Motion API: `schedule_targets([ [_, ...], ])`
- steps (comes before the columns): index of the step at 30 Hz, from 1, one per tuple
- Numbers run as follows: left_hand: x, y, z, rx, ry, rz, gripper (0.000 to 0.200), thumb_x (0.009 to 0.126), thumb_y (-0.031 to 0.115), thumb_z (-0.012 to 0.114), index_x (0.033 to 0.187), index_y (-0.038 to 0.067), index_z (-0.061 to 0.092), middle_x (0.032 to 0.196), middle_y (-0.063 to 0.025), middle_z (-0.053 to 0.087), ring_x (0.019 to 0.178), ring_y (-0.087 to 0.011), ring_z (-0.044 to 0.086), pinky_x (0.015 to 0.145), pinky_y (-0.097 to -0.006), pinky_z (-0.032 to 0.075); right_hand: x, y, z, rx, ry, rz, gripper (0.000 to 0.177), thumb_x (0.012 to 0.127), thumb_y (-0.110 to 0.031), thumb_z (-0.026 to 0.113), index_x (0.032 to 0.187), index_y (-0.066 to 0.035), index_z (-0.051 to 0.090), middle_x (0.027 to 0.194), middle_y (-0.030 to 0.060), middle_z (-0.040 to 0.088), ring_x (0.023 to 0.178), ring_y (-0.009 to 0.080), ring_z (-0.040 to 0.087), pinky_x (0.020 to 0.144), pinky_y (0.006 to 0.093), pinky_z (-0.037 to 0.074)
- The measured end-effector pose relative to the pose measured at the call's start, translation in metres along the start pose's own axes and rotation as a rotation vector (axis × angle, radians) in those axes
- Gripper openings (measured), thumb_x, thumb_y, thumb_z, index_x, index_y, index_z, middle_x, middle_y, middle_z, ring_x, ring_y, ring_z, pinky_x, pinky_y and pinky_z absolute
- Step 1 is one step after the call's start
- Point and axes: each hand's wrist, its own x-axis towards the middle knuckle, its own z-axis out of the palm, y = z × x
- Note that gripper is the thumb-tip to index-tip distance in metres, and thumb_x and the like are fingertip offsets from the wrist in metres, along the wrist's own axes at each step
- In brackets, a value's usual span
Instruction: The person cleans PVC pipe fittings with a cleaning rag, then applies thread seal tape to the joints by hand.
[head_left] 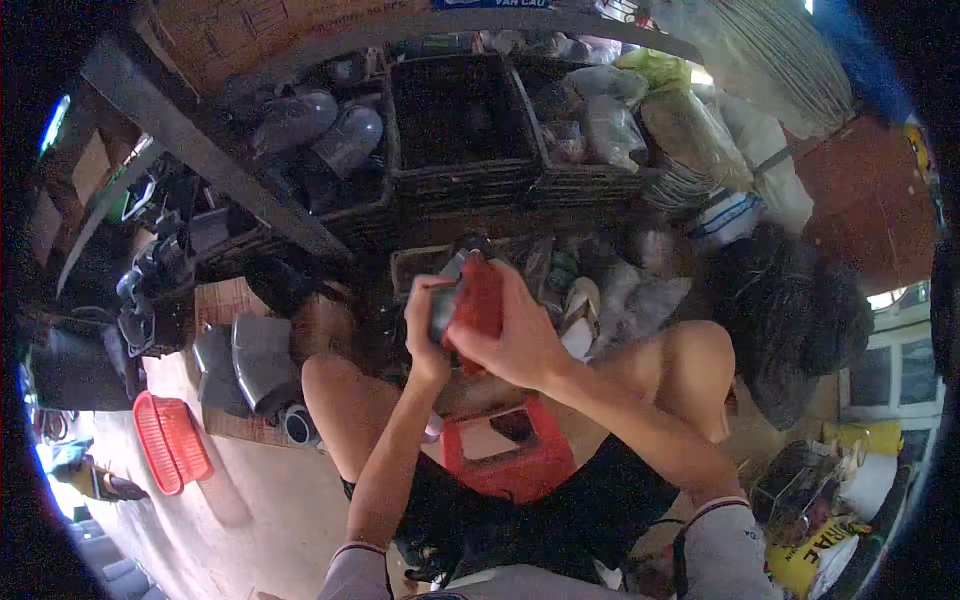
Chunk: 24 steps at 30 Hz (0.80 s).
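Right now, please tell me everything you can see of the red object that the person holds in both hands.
The red object is small and blocky, perhaps plastic, with a dark grey part on its left side. It is held in the air between the knees, above a red stool. The left hand grips the grey side, and the right hand clasps it from below. I cannot tell what it is.

We cannot identify the red object [482,292] above the red stool [510,460]: right hand [515,345] covers its lower part, details blurred.
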Motion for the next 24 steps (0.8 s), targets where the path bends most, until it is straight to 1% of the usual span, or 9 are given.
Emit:
schedule_targets([
  [3, -0.015, 0.006, 0.002, -0.54, 0.167, -0.635, 0.057, 0.096, 0.05, 0.032, 0.127, 0.007, 0.053, 0.129, -0.0135, 0.057, 0.118, -0.0268, 0.055, 0.105, -0.0427, 0.042, 0.003, 0.012, -0.005, -0.482, 0.021, -0.486, 0.09, 0.069, -0.048, 0.076, 0.135, -0.002, 0.037, 0.124, 0.0236, 0.048, 0.094, 0.0424, 0.062, 0.082, 0.0453, 0.054],
  [6, -0.032, 0.043, -0.013, -0.659, 0.049, -0.741, 0.047, 0.095, 0.044, 0.044, 0.126, 0.009, 0.054, 0.123, -0.011, 0.058, 0.115, -0.0245, 0.056, 0.1, -0.0431, 0.044, -0.002, 0.006, -0.011, -0.643, -0.141, -0.829, 0.094, 0.068, -0.05, 0.077, 0.138, -0.004, 0.036, 0.127, 0.0218, 0.048, 0.094, 0.0428, 0.062, 0.08, 0.0468, 0.055],
  [9, -0.055, 0.058, -0.035, -0.631, 0.246, -0.663, 0.049, 0.096, 0.044, 0.043, 0.128, 0.007, 0.052, 0.125, -0.011, 0.057, 0.116, -0.0255, 0.055, 0.104, -0.0429, 0.042, -0.008, -0.003, 0.005, -0.456, -0.167, -0.745, 0.097, 0.066, -0.052, 0.077, 0.14, -0.005, 0.035, 0.13, 0.021, 0.047, 0.1, 0.0441, 0.061, 0.082, 0.0477, 0.054],
  [11, -0.057, 0.067, -0.031, 0.447, 0.319, 0.188, 0.049, 0.096, 0.042, 0.043, 0.126, 0.005, 0.053, 0.124, -0.0109, 0.058, 0.115, -0.0255, 0.055, 0.103, -0.0401, 0.04, -0.01, -0.012, 0.017, -0.28, -0.151, -0.718, 0.095, 0.069, -0.05, 0.077, 0.14, -0.003, 0.035, 0.13, 0.0227, 0.048, 0.108, 0.0438, 0.058, 0.091, 0.0455, 0.051],
  [14, -0.071, 0.144, -0.024, 0.615, 0.058, 0.246, 0.04, 0.094, 0.031, 0.051, 0.118, 0.0, 0.055, 0.118, -0.0119, 0.058, 0.109, -0.0239, 0.054, 0.097, -0.036, 0.04, -0.002, -0.023, 0.034, 0.029, 0.043, -0.742, 0.085, 0.074, -0.046, 0.075, 0.138, -0.004, 0.037, 0.121, 0.0196, 0.054, 0.099, 0.0374, 0.064, 0.082, 0.0431, 0.055],
  [15, -0.065, 0.164, -0.009, 0.68, 0.092, 0.237, 0.038, 0.093, 0.029, 0.052, 0.116, -0.001, 0.055, 0.116, -0.0119, 0.059, 0.108, -0.0233, 0.053, 0.096, -0.0359, 0.04, -0.012, -0.045, 0.023, 0.208, -0.024, -0.691, 0.068, 0.087, -0.044, 0.065, 0.136, -0.004, 0.039, 0.115, 0.013, 0.059, 0.098, 0.0263, 0.064, 0.083, 0.0384, 0.054],
  [18, -0.054, 0.186, 0.003, 0.858, 0.062, 0.382, 0.032, 0.09, 0.019, 0.056, 0.114, -0.001, 0.055, 0.113, -0.0151, 0.058, 0.106, -0.0258, 0.054, 0.096, -0.0368, 0.04, 0.013, -0.043, 0.031, 0.748, -0.439, -0.282, 0.058, 0.096, -0.047, 0.051, 0.132, -0.003, 0.043, 0.115, 0.0074, 0.06, 0.098, 0.0196, 0.061, 0.085, 0.0342, 0.051],
  [20, -0.052, 0.198, 0.01, 1.08, -0.073, 0.605, 0.033, 0.089, 0.017, 0.056, 0.116, -0.001, 0.054, 0.113, -0.0169, 0.058, 0.106, -0.0281, 0.055, 0.096, -0.0372, 0.04, 0.006, -0.063, 0.001, 0.645, -0.574, -0.123, 0.061, 0.098, -0.054, 0.042, 0.134, -0.004, 0.044, 0.12, 0.0055, 0.056, 0.105, 0.0171, 0.056, 0.094, 0.0305, 0.044],
  [24, -0.052, 0.197, 0.013, 0.989, -0.102, 0.338, 0.046, 0.091, 0.017, 0.057, 0.131, 0.001, 0.041, 0.119, -0.0178, 0.052, 0.101, -0.0278, 0.055, 0.092, -0.0386, 0.043, 0.009, -0.058, -0.002, 0.65, -0.508, -0.168, 0.065, 0.097, -0.055, 0.044, 0.137, -0.003, 0.043, 0.123, 0.0069, 0.053, 0.111, 0.0163, 0.049, 0.1, 0.0299, 0.037],
])
